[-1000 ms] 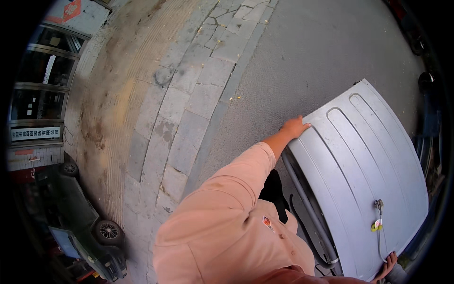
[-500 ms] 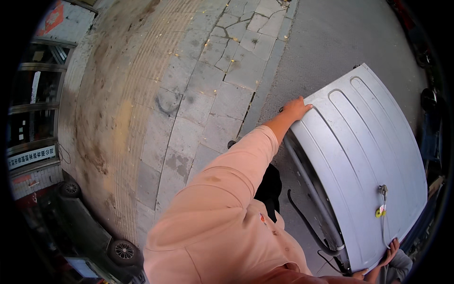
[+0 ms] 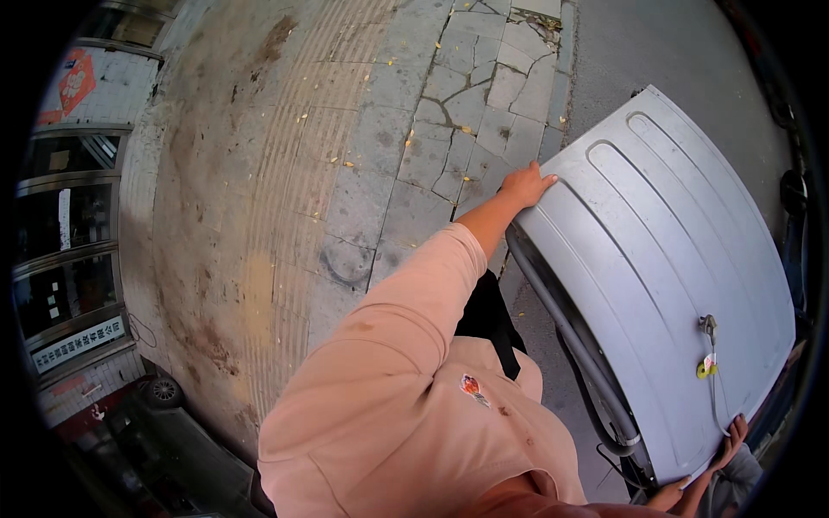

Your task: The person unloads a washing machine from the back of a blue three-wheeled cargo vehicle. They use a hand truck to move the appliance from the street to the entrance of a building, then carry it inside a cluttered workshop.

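Head view is showing the left hand (image 3: 525, 185) grasping the upper-left corner of a large silver panel (image 3: 656, 259); one fingertip is lying over the top face, while most of the other fingers are curling out of sight around the edge. How hard they are pressing, I cannot tell. The left arm is reaching up and to the right from the shoulder, nearly straight, with the peach sleeve (image 3: 410, 302) ending on the forearm.

At the lower right, an upper hand (image 3: 732, 439) and a lower hand (image 3: 669, 495) are gripping the panel's bottom edge, and a grey sleeve (image 3: 738, 485) is showing just beside them. The picture's edge is cutting off whatever lies below, so I cannot tell whether the person's own right hand is among these, or how its fingers are set.

The panel is filling the right side, slanting above the roadway (image 3: 648, 43), its ribbed face turned upward and its underside hiding from the camera. A grey tube (image 3: 596, 380) is running along its near edge, the lower end merging into dark, unclear parts. A metal fitting (image 3: 708, 325) and a yellow tag (image 3: 706, 367) are resting on the face. At the lower left, a dark car (image 3: 173, 449) is fading into the black lens rim, only its wheel (image 3: 164, 393) showing distinctly.
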`<state>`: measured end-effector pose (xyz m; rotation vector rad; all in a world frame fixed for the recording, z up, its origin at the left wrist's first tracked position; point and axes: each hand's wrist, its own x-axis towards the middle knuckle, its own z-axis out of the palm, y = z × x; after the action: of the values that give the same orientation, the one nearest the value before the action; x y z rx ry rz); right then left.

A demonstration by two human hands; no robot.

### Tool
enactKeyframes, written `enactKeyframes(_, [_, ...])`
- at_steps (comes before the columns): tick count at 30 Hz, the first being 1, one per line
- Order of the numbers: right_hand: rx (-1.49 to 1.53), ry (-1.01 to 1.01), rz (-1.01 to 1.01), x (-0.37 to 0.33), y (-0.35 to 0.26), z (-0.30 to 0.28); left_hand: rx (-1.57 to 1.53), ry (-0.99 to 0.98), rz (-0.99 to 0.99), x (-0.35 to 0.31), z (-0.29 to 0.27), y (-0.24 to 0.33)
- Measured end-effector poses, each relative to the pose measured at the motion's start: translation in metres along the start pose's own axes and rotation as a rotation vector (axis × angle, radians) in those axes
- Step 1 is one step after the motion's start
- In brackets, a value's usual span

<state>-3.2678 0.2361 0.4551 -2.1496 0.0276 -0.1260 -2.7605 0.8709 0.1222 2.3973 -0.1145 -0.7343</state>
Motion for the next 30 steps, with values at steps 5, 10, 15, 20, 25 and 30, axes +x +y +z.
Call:
enactKeyframes(5, [-0.207,-0.032,-0.033,0.117,-0.084,0.075,-0.062,0.043,0.042,0.063,-0.131,-0.07])
enactKeyframes(10, [-0.293,0.064,-0.056,0.24,-0.161,0.192,-0.042,0.036,0.011,0.135,-0.293,-0.177])
enactKeyframes(15, [-0.415,-0.018,-0.134,0.37,-0.222,0.33,-0.042,0.028,-0.003,0.218,-0.405,-0.272])
enactKeyframes(20, [-0.089,0.005,-0.054,0.521,-0.274,0.452,0.019,0.045,-0.019,0.315,-0.569,-0.332])
enactKeyframes(25, [-0.112,0.057,-0.083,0.653,-0.33,0.548,0.026,0.115,0.033,0.416,-0.722,-0.391])
enactKeyframes(30, [0.004,0.061,-0.061,0.78,-0.401,0.638,0.064,0.06,-0.024,0.484,-0.875,-0.45])
